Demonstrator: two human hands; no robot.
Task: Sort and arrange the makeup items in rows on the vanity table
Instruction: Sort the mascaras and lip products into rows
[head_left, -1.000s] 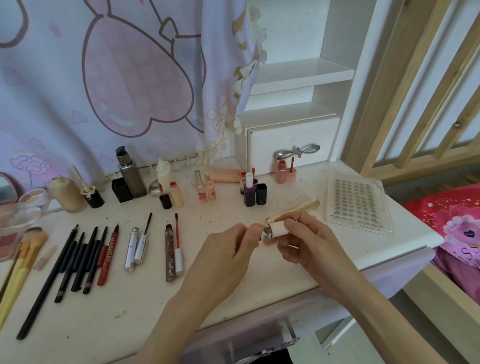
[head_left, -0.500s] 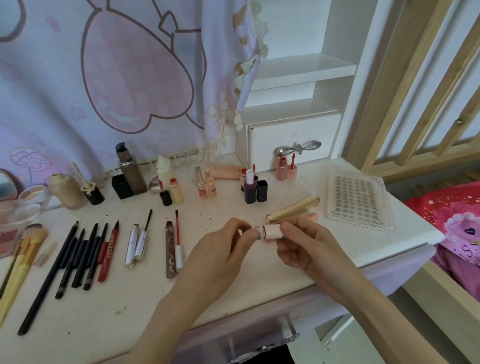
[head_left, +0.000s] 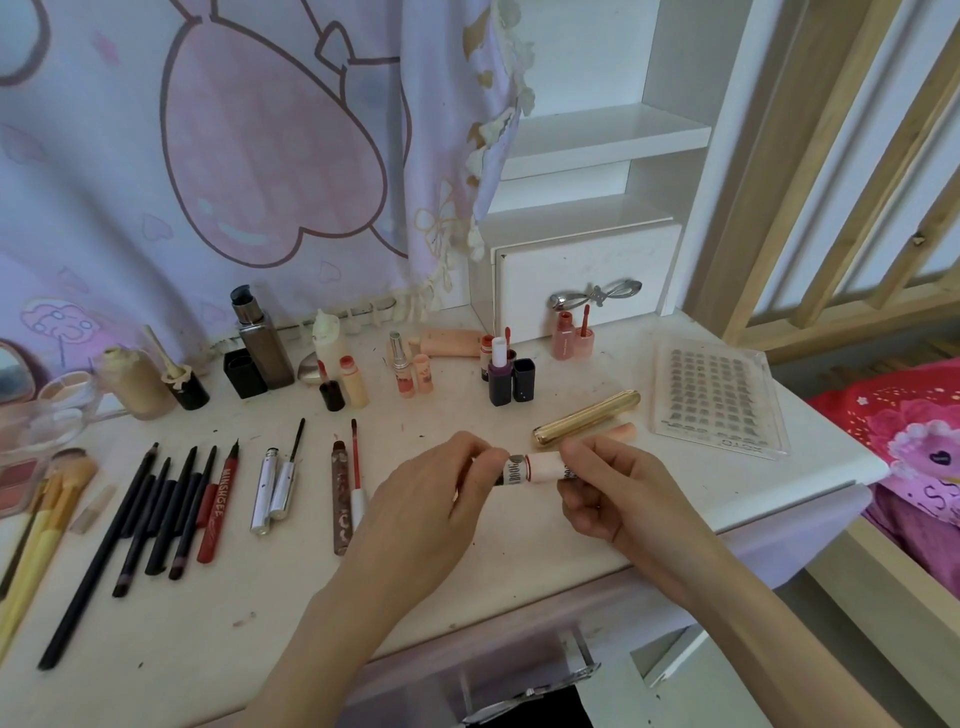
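Between the fingers: a small pink lipstick (head_left: 540, 466) lies level, held above the worktop (head_left: 467, 587) near its front edge.
Left hand (head_left: 431, 499): fingers pinch the dark printed end of the lipstick.
Right hand (head_left: 608, 488): fingers curl round the pale pink end, thumb on top.
Joint: a thin red ring and a bit of metal show where the two parts meet; whether the cap is fully seated I cannot tell.
Just beyond the right fingers: a gold tube (head_left: 587, 418) lies slantwise, a peach piece (head_left: 623, 431) touching its near side, with a clear lash tray (head_left: 714, 397) further right.
Left of the left fingers: laid-out rows of pencils (head_left: 171, 514), two silver mascara parts (head_left: 275, 486) and a brown gloss tube (head_left: 340, 499) with its wand beside it.
Beyond both hands: small bottles (head_left: 410, 374) and dark lip tubes (head_left: 511, 382) stand in a loose line by the drawer (head_left: 587, 280).
Step in hand: likely closing or checking this lipstick before it joins a row.
Next move calls for: pressing the halves together along one line, then setting the lipstick down parallel to its neighbours, probably with the lip products, without knocking the gold tube.
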